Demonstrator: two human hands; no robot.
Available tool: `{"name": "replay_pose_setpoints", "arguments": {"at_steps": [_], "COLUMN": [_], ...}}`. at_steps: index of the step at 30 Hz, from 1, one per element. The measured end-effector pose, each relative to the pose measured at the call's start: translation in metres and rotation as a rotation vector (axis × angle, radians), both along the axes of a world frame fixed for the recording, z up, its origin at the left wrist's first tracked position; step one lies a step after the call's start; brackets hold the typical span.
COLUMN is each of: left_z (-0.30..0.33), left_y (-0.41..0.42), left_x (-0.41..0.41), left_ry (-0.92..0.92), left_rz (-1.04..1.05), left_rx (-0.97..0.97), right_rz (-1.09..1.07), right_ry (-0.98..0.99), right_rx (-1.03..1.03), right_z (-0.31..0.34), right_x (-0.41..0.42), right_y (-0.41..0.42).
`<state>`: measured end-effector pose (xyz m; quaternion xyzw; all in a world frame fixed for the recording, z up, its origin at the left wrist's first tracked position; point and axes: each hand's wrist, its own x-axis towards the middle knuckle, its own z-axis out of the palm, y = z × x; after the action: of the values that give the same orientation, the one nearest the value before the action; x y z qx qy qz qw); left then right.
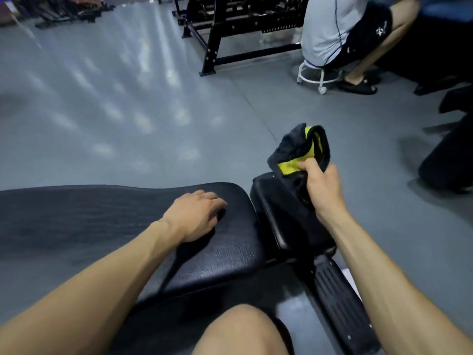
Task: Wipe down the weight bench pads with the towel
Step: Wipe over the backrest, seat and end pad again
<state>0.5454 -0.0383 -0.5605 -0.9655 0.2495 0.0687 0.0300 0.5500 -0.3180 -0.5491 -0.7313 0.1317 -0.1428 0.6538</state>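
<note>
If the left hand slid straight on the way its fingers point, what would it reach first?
The left hand rests on the long bench pad, fingers aimed toward its rounded end. Going on, it would likely run off that end and meet the smaller seat pad across the gap, though depth is unclear.

A glossy grey floor reflects patches of light. Beyond it stands a black metal rack; just right of the rack, a white wheeled stool.

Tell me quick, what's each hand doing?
Left hand: open, resting on the long bench pad.
Right hand: gripping the black-and-yellow towel.
</note>
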Motion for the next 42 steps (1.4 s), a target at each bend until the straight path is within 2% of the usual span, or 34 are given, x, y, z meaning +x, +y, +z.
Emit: {"name": "replay_pose_setpoints", "arguments": {"at_steps": [3,5,7,8,10,14,19,23,26,29,33,38,42], "left_z": [-0.016,-0.027,-0.036,-0.041,-0.052,-0.064,-0.063,-0.065,-0.065,-0.065,-0.067,-0.067,-0.069], "left_y": [-0.030,-0.037,-0.033,-0.029,-0.024,-0.027,-0.030,-0.030,-0.029,-0.029,-0.029,-0.030,-0.029], "left_x": [0.004,0.007,0.009,0.010,0.009,0.008,0.013,0.015,0.016,0.015,0.015,0.012,0.014], "left_ry": [-0.003,-0.015,-0.037,-0.056,-0.103,-0.176,-0.186,-0.184,-0.177,-0.168,-0.179,-0.203,-0.211], "left_rz": [-0.066,-0.086,-0.070,-0.058,-0.031,0.032,0.063,0.063,0.069,0.072,0.076,0.053,0.048], "left_rx": [-0.029,-0.049,-0.113,-0.149,-0.215,-0.273,-0.238,-0.224,-0.229,-0.217,-0.203,-0.195,-0.202], "right_rz": [0.099,0.337,0.685,0.794,0.799,0.745,0.685,0.701,0.669,0.512,0.305,0.159,0.129], "right_ry": [-0.023,0.094,0.256,0.275,0.177,0.124,0.147,0.366,0.457,0.550,0.551,0.509,0.561], "right_rx": [-0.294,-0.468,-0.764,-0.900,-1.025,-1.033,-1.143,-1.132,-1.046,-0.898,-0.622,-0.592,-0.619], "right_z": [0.007,-0.017,-0.056,-0.075,-0.099,-0.106,-0.101,-0.102,-0.103,-0.108,-0.129,-0.140,-0.145], "right_x": [0.006,0.006,-0.001,-0.005,-0.001,0.041,0.115,0.159,0.173,0.170,0.142,0.086,0.065], "right_y": [-0.014,-0.010,0.000,0.004,0.010,0.018,0.050,0.060,0.034,-0.020,-0.066,-0.082,-0.088]}}
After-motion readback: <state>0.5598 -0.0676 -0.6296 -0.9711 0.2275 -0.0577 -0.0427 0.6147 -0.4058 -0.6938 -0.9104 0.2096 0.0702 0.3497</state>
